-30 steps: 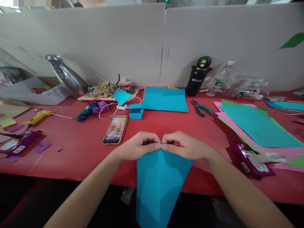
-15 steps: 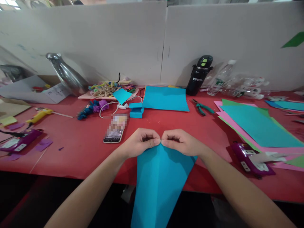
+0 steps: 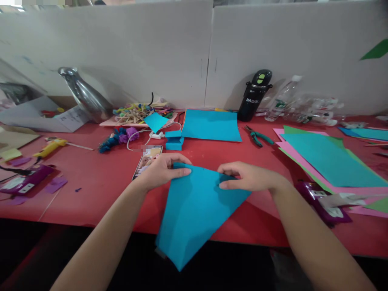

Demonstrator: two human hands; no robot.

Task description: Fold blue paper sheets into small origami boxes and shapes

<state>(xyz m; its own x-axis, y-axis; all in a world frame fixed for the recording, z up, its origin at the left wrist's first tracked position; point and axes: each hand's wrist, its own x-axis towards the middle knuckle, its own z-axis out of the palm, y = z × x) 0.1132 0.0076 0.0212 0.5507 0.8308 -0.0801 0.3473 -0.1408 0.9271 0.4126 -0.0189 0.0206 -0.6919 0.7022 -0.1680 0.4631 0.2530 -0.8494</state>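
A bright blue sheet of paper (image 3: 194, 214) hangs over the table's front edge, its lower corner pointing down. At its top left corner my left hand (image 3: 162, 171) pinches it, thumb on the front and fingers behind. My right hand (image 3: 248, 176) has hold of the upper right edge, thumb on the front face and the other fingers curled at the edge, partly hidden. Just behind my left hand lies a phone (image 3: 145, 159), partly covered by it. A small folded blue paper piece (image 3: 174, 141) sits beyond the phone.
Further back are a stack of blue sheets (image 3: 212, 126), pliers (image 3: 259, 136), a black bottle (image 3: 254, 97) and a clear plastic bottle (image 3: 281, 101). To the right lie coloured sheets (image 3: 333, 161) and a purple power strip (image 3: 324, 206). A yellow glue gun (image 3: 51, 147) lies at left.
My hands have moved apart from the middle of the paper's top edge, left hand leftward and right hand rightward. The sheet has turned and risen, its lower corner now in view.
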